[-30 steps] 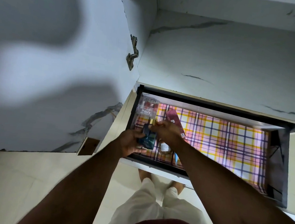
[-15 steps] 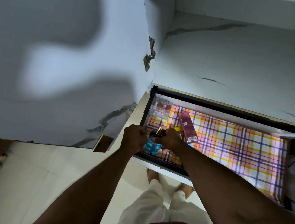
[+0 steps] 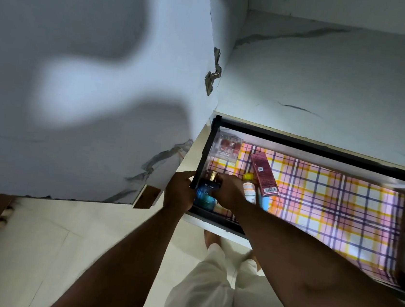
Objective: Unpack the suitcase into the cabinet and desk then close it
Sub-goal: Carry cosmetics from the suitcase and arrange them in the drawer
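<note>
At the drawer's near left corner, both my hands meet on a blue perfume bottle [image 3: 206, 191].
My right hand [image 3: 228, 194] curls its fingers round the bottle; my left hand [image 3: 179, 196] grips the drawer [image 3: 202, 158] edge beside it.

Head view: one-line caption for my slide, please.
Both hands, left and right, set a blue perfume box into the plaid-lined drawer beside a pink carton.

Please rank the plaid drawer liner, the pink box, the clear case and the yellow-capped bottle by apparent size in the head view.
1. Plaid drawer liner
2. Clear case and pink box: too alike to rank
3. Yellow-capped bottle, though a hand partly hides it
</note>
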